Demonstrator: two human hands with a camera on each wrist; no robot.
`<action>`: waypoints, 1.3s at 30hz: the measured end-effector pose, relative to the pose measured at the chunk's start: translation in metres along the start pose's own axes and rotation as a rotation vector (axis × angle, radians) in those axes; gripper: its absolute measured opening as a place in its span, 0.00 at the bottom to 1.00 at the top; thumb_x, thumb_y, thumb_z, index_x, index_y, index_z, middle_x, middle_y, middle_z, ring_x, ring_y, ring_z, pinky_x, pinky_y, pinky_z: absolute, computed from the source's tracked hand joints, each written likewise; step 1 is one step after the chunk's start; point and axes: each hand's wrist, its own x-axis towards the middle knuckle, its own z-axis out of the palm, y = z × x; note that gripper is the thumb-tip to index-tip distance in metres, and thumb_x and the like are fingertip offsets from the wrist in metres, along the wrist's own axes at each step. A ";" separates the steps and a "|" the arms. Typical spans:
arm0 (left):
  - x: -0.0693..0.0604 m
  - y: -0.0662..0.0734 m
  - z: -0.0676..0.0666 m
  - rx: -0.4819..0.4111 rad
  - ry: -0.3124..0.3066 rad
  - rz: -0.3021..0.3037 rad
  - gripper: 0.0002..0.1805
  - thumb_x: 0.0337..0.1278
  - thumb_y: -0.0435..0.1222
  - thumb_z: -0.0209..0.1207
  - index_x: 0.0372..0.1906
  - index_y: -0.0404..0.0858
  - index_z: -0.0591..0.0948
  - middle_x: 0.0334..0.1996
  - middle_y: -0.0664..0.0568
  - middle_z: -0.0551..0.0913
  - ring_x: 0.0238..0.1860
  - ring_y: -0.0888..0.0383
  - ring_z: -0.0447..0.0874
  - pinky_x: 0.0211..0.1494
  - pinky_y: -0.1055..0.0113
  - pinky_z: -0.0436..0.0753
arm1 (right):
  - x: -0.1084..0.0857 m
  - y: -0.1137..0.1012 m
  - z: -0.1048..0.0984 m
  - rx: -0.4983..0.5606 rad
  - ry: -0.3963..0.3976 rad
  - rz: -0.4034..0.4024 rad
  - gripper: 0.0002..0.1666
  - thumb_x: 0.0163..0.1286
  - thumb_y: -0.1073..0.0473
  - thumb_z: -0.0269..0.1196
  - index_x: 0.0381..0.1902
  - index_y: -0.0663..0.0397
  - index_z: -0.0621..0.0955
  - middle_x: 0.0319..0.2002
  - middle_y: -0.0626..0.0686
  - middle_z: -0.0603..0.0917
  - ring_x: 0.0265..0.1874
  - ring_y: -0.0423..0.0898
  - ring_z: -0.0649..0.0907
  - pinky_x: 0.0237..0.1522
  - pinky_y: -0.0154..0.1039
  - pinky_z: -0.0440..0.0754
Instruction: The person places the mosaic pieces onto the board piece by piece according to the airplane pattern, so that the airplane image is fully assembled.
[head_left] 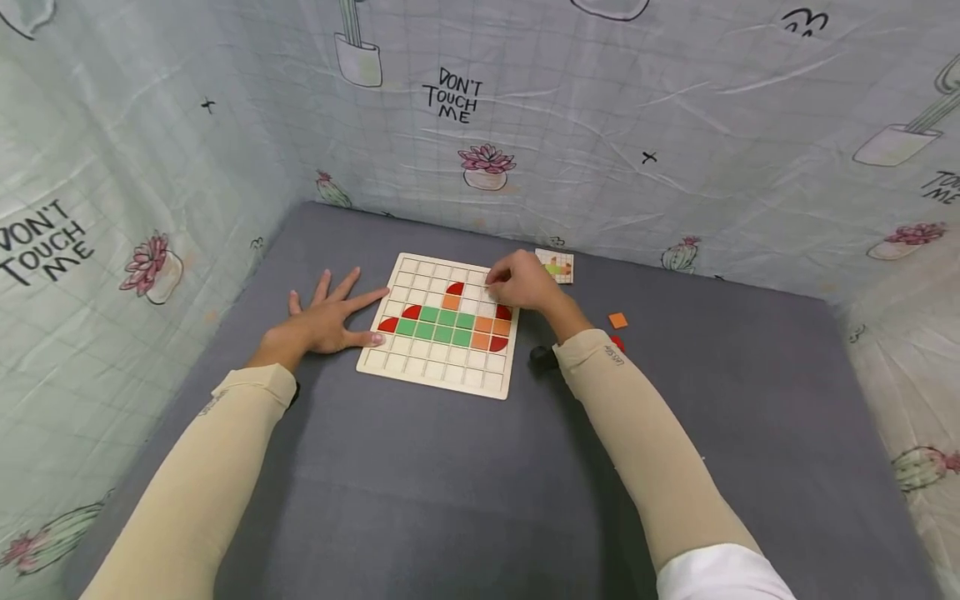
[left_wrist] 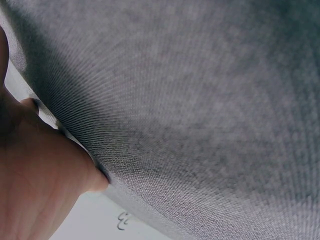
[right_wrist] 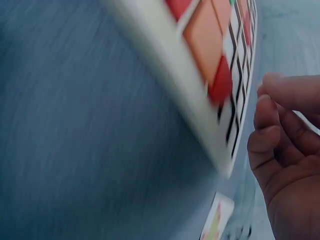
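Observation:
A pale wooden grid board (head_left: pixel 435 372) lies on the grey cloth in the head view. On it sit several green squares (head_left: pixel 442 333), orange squares (head_left: pixel 482 340) and red quarter-round pieces (head_left: pixel 454 288). My left hand (head_left: pixel 324 323) rests at the board's left edge with fingers spread, thumb and forefinger touching the edge. Over the board's upper right part is my right hand (head_left: pixel 522 282), its fingers curled and thumb tip close to the forefinger. In the right wrist view, no piece shows at the fingertips (right_wrist: pixel 270 82); whether they hide something small I cannot tell.
A small pattern card (head_left: pixel 557 265) lies behind my right hand. Right of the board are a loose orange square (head_left: pixel 617 320), a red piece (head_left: pixel 617 342) partly behind the sleeve, and a black object (head_left: pixel 542 359) by the right wrist. Printed cloth walls (head_left: pixel 562 125) enclose the table.

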 end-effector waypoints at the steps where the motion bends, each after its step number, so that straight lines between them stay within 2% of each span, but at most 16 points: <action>1: -0.001 0.001 0.000 -0.004 -0.002 0.000 0.58 0.45 0.82 0.56 0.82 0.75 0.48 0.87 0.53 0.25 0.84 0.34 0.14 0.70 0.18 0.22 | -0.005 0.004 -0.004 0.001 0.008 0.001 0.10 0.72 0.67 0.64 0.44 0.63 0.91 0.43 0.62 0.92 0.38 0.52 0.85 0.39 0.41 0.81; 6: -0.007 0.007 -0.005 0.026 -0.013 -0.007 0.56 0.53 0.77 0.58 0.84 0.70 0.48 0.87 0.50 0.26 0.83 0.33 0.15 0.71 0.17 0.24 | -0.030 0.026 -0.025 -0.012 0.056 0.020 0.09 0.71 0.68 0.66 0.44 0.65 0.91 0.44 0.64 0.91 0.38 0.53 0.84 0.39 0.41 0.80; 12: -0.008 0.010 -0.007 0.040 -0.034 -0.007 0.55 0.57 0.74 0.58 0.85 0.67 0.47 0.86 0.47 0.25 0.83 0.31 0.14 0.69 0.16 0.24 | -0.067 0.057 -0.060 -0.018 0.052 0.131 0.11 0.73 0.67 0.65 0.48 0.65 0.90 0.48 0.65 0.89 0.39 0.54 0.83 0.40 0.42 0.80; 16: -0.007 0.009 -0.006 0.027 -0.038 -0.001 0.55 0.56 0.76 0.58 0.84 0.68 0.47 0.86 0.47 0.25 0.82 0.31 0.14 0.69 0.16 0.23 | -0.093 0.084 -0.083 0.005 0.043 0.211 0.13 0.73 0.67 0.65 0.52 0.66 0.88 0.46 0.65 0.88 0.39 0.52 0.84 0.38 0.41 0.80; 20: -0.006 0.005 -0.003 0.004 -0.020 0.008 0.57 0.51 0.79 0.58 0.83 0.71 0.47 0.86 0.49 0.25 0.83 0.32 0.14 0.69 0.17 0.21 | -0.114 0.109 -0.098 0.003 0.025 0.257 0.15 0.72 0.68 0.66 0.55 0.65 0.87 0.47 0.66 0.88 0.39 0.50 0.84 0.38 0.38 0.80; 26: -0.005 0.007 -0.006 0.022 -0.021 0.012 0.57 0.51 0.78 0.58 0.84 0.70 0.47 0.86 0.47 0.25 0.82 0.30 0.14 0.68 0.15 0.22 | -0.130 0.132 -0.104 -0.021 -0.019 0.234 0.20 0.68 0.66 0.71 0.57 0.64 0.86 0.48 0.66 0.87 0.40 0.47 0.82 0.40 0.34 0.80; 31: -0.007 0.009 -0.007 0.012 -0.026 0.003 0.58 0.51 0.79 0.57 0.84 0.70 0.47 0.86 0.49 0.25 0.83 0.32 0.14 0.70 0.17 0.22 | -0.133 0.139 -0.101 -0.039 -0.030 0.204 0.22 0.66 0.66 0.73 0.58 0.62 0.86 0.49 0.64 0.85 0.45 0.51 0.80 0.45 0.37 0.79; 39: -0.008 0.012 -0.009 0.050 -0.035 -0.004 0.56 0.57 0.75 0.58 0.85 0.66 0.47 0.86 0.46 0.25 0.82 0.29 0.15 0.69 0.15 0.25 | -0.136 0.142 -0.094 -0.089 0.021 0.150 0.16 0.65 0.67 0.74 0.51 0.63 0.88 0.44 0.63 0.86 0.38 0.49 0.80 0.40 0.36 0.78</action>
